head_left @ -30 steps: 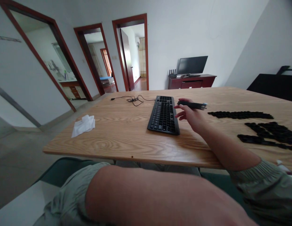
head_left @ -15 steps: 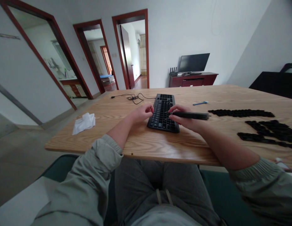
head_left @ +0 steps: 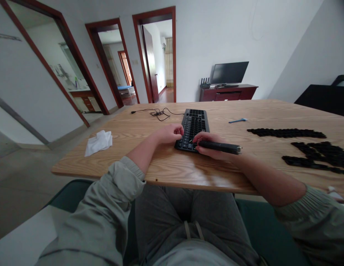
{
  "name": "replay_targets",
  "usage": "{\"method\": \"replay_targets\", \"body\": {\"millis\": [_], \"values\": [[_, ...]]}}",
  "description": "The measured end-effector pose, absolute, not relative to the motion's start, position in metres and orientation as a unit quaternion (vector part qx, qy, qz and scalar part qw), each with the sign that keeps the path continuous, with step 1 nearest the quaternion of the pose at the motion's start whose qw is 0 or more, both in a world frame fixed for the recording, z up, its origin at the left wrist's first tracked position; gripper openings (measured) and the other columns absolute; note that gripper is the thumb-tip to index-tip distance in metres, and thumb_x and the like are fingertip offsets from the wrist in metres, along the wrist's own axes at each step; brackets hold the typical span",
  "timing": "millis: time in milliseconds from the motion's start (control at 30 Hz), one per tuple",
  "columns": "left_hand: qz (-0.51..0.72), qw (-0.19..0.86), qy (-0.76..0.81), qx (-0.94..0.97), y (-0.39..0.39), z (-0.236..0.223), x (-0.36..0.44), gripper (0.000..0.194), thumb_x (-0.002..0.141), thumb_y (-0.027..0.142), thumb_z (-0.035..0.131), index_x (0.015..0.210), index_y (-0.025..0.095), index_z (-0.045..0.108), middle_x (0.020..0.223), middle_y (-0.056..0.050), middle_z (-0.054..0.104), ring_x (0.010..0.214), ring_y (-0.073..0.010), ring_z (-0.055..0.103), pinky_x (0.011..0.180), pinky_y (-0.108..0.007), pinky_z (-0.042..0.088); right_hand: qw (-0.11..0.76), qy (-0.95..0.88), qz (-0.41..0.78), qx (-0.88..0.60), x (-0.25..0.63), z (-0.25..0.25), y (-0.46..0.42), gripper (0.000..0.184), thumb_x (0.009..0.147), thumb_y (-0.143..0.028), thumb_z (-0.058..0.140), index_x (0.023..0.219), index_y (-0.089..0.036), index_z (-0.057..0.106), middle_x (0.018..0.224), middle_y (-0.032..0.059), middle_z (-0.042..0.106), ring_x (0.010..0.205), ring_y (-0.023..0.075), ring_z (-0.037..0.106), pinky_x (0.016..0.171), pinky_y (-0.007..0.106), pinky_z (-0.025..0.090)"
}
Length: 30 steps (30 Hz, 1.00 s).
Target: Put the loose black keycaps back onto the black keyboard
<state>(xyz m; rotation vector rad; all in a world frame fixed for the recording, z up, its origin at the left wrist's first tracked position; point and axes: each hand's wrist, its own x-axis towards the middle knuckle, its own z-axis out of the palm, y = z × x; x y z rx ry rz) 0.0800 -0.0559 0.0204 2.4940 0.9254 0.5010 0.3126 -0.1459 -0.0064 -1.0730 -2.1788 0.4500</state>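
Observation:
A black keyboard [head_left: 192, 123] with white-marked keys lies on the table, its long side running away from me. Curled fingers of my left hand [head_left: 172, 133] rest at its left edge, near the front; whatever they may hold is hidden. My right hand [head_left: 212, 142] is closed around a long black tool [head_left: 224, 147] that looks like a keycap puller. Thin wire prongs at its tip meet the keys near the front end, while the handle points right. The keyboard's front right corner is covered by my right hand.
Bumpy rows of small black pieces [head_left: 286, 133], perhaps keycaps, lie to the right. A blue brush-like tool [head_left: 237, 120] is beyond my right hand. Crumpled white tissue [head_left: 99, 143] lies at left, and the keyboard's coiled cable [head_left: 160, 114] at the back of the wooden table [head_left: 127, 155].
My right hand has moved toward me and slightly left along the keyboard with the puller, whose handle now tilts lower. My left hand stays at the keyboard's left edge.

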Motion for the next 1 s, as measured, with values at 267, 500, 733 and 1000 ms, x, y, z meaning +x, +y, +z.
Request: {"method": "replay_targets", "body": {"millis": [267, 500, 733, 1000], "values": [[0.139, 0.19, 0.324, 0.916, -0.061, 0.019, 0.084, 0.025, 0.074, 0.02, 0.055, 0.097, 0.017, 0.063, 0.078, 0.001, 0.061, 0.069, -0.0121, 0.055, 0.06, -0.023, 0.041, 0.356, -0.818, 0.175, -0.416, 0.314, -0.015, -0.134, 0.034, 0.084, -0.029, 0.062, 0.117, -0.026, 0.057, 0.094, 0.0027, 0.064, 0.079, 0.0187, 0.059, 0.07, 0.032, 0.048], [0.164, 0.179, 0.291, 0.925, -0.07, 0.023, 0.091, 0.043, 0.08, 0.028, 0.055, 0.122, 0.02, 0.061, 0.079, 0.002, 0.062, 0.066, -0.0107, 0.053, 0.06, -0.022, 0.04, 0.393, -0.786, 0.247, -0.408, 0.307, -0.015, -0.13, 0.044, 0.082, -0.025, 0.063, 0.125, -0.03, 0.053, 0.098, 0.0021, 0.066, 0.083, 0.0189, 0.062, 0.07, 0.03, 0.05], [0.108, 0.179, 0.289, 0.934, -0.067, 0.02, 0.094, 0.036, 0.079, 0.024, 0.052, 0.108, 0.022, 0.072, 0.09, 0.001, 0.07, 0.076, -0.0121, 0.059, 0.069, -0.021, 0.043, 0.391, -0.77, 0.248, -0.438, 0.305, -0.016, -0.125, 0.044, 0.079, -0.026, 0.066, 0.121, -0.027, 0.054, 0.097, 0.0037, 0.066, 0.082, 0.0183, 0.061, 0.066, 0.028, 0.05], [0.109, 0.176, 0.277, 0.938, -0.066, 0.019, 0.096, 0.039, 0.076, 0.025, 0.056, 0.112, 0.021, 0.072, 0.102, -0.002, 0.07, 0.087, -0.0145, 0.061, 0.076, -0.022, 0.045, 0.378, -0.744, 0.287, -0.471, 0.302, -0.01, -0.127, 0.035, 0.076, -0.024, 0.065, 0.11, -0.026, 0.057, 0.085, 0.002, 0.065, 0.069, 0.0161, 0.058, 0.052, 0.025, 0.043]]}}
